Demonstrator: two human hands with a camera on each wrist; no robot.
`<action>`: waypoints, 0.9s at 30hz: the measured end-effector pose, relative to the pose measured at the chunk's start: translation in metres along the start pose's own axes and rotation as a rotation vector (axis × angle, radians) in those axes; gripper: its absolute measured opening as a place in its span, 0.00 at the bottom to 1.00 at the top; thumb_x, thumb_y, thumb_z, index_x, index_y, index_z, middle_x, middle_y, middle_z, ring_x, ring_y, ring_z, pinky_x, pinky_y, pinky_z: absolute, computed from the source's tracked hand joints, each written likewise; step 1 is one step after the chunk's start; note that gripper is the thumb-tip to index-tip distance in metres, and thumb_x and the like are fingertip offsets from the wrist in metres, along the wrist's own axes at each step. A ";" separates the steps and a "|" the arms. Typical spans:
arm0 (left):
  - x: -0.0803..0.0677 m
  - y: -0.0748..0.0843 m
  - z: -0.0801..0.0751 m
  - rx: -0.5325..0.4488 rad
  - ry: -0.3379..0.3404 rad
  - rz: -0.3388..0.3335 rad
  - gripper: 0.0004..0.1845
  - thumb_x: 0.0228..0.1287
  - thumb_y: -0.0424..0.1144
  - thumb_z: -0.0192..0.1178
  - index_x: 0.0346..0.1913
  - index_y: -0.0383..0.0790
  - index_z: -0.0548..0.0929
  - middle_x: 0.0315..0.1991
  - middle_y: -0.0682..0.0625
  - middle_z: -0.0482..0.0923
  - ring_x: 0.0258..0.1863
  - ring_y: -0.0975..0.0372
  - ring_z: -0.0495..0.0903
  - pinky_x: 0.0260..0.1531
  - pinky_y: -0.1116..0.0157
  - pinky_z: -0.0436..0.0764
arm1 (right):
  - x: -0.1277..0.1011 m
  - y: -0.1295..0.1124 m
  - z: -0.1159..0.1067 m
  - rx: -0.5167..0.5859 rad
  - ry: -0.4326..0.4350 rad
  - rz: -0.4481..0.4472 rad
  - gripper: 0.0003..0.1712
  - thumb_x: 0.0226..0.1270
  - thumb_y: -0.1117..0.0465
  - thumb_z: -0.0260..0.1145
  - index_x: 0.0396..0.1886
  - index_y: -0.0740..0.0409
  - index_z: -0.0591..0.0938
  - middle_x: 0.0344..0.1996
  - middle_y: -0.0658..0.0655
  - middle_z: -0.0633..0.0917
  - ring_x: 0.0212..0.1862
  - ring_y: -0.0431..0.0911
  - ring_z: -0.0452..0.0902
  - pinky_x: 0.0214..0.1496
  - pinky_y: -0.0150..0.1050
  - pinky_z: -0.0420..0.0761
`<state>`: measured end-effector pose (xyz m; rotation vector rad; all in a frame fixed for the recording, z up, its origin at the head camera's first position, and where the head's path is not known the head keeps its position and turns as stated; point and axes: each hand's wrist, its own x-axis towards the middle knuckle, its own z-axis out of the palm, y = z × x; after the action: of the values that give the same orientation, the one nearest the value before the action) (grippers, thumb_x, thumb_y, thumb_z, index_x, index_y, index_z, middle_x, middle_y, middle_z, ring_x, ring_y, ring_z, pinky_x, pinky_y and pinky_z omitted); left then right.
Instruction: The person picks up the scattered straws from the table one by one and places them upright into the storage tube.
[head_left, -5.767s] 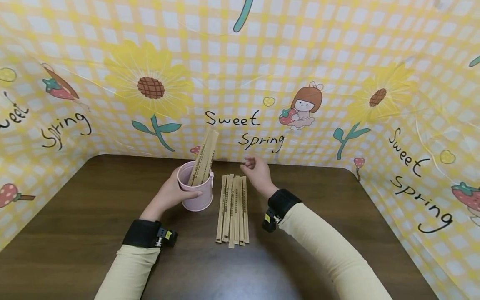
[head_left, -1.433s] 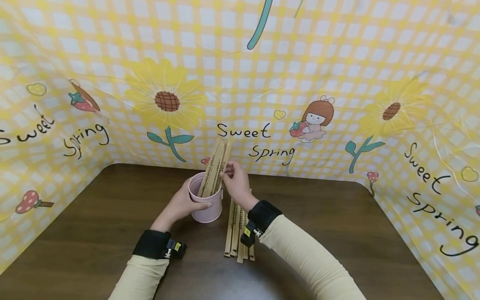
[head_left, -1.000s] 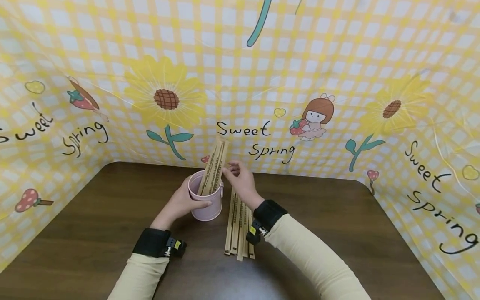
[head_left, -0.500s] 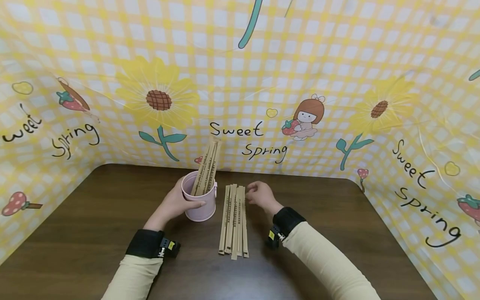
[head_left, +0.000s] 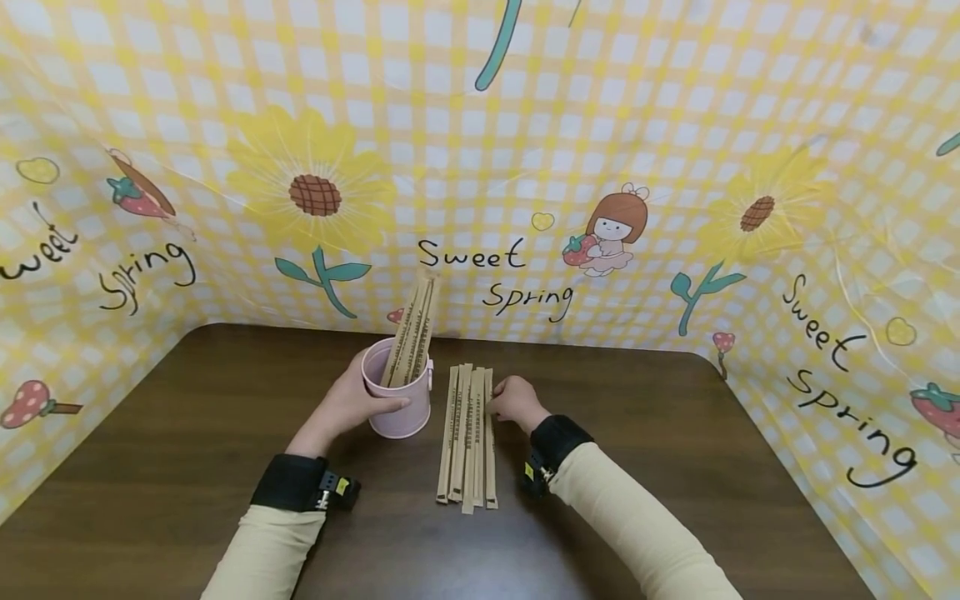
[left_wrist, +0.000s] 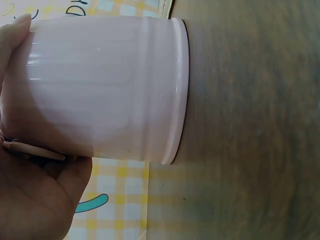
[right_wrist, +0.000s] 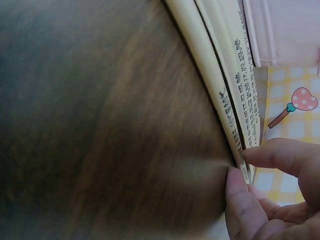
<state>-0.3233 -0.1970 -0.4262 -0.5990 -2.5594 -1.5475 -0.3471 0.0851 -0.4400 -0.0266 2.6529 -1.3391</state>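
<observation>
A dark wooden table (head_left: 675, 450) stands inside a yellow checked backdrop (head_left: 525, 125) printed with sunflowers and "Sweet Spring". One pink cup (head_left: 399, 400) stands upright in the grip of the left hand (head_left: 347, 404), whose fingers curl round its wall; about four paper-wrapped chopstick packets (head_left: 411, 329) lean inside it. Between the two hands lies a row of about five flat packets (head_left: 468, 433). The right hand (head_left: 513, 400) pinches the far end of the outermost packet (right_wrist: 227, 115) with thumb and fingertip.
</observation>
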 end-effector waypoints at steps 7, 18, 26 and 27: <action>-0.001 0.000 -0.004 0.020 -0.002 -0.002 0.50 0.53 0.34 0.78 0.77 0.35 0.61 0.71 0.33 0.70 0.71 0.41 0.71 0.70 0.42 0.69 | 0.036 0.026 0.016 -0.069 0.014 -0.036 0.17 0.54 0.66 0.76 0.20 0.60 0.73 0.24 0.60 0.81 0.23 0.49 0.84 0.29 0.37 0.83; -0.005 -0.001 -0.008 0.060 0.000 -0.014 0.50 0.53 0.35 0.78 0.77 0.35 0.61 0.70 0.32 0.71 0.68 0.41 0.72 0.66 0.43 0.72 | 0.001 -0.009 0.011 -0.053 0.039 -0.009 0.33 0.56 0.73 0.67 0.05 0.48 0.58 0.05 0.43 0.58 0.11 0.38 0.67 0.22 0.31 0.77; -0.003 0.003 -0.001 0.023 0.007 -0.024 0.51 0.54 0.34 0.77 0.78 0.36 0.59 0.72 0.32 0.69 0.71 0.41 0.70 0.69 0.41 0.69 | 0.003 -0.003 -0.008 0.154 -0.030 0.089 0.21 0.62 0.73 0.65 0.13 0.56 0.70 0.19 0.51 0.74 0.26 0.43 0.82 0.43 0.44 0.90; -0.002 0.004 0.000 0.022 0.011 -0.020 0.51 0.54 0.34 0.77 0.78 0.35 0.59 0.71 0.32 0.69 0.70 0.40 0.70 0.69 0.41 0.69 | 0.002 -0.003 -0.010 0.163 -0.035 0.090 0.18 0.62 0.73 0.65 0.15 0.57 0.72 0.22 0.52 0.76 0.28 0.44 0.83 0.45 0.45 0.90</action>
<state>-0.3200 -0.1963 -0.4235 -0.5623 -2.5792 -1.5220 -0.3509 0.0911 -0.4316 0.0881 2.4761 -1.5055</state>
